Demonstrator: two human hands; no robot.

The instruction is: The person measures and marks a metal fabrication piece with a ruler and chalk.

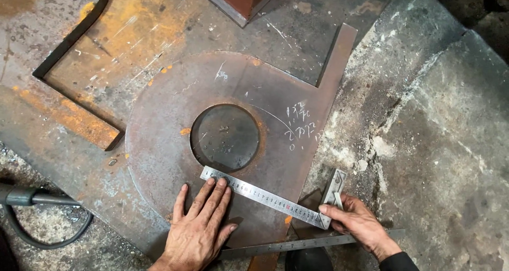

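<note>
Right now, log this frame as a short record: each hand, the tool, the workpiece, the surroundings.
left hand: flat on the steel plate, fingertips pressing the try square's blade
right hand: grip on the try square's stock at the plate edge
try square: blade lying across the plate below the hole
steel plate: rusty, round hole in it, chalk marks
second ruler: near the wrists
hose: lower left

Steel try square [268, 198] lies flat across rusty round plate [175, 144] below its centre hole

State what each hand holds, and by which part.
Right hand grips the try square at its stock; left hand presses its blade flat.
</note>
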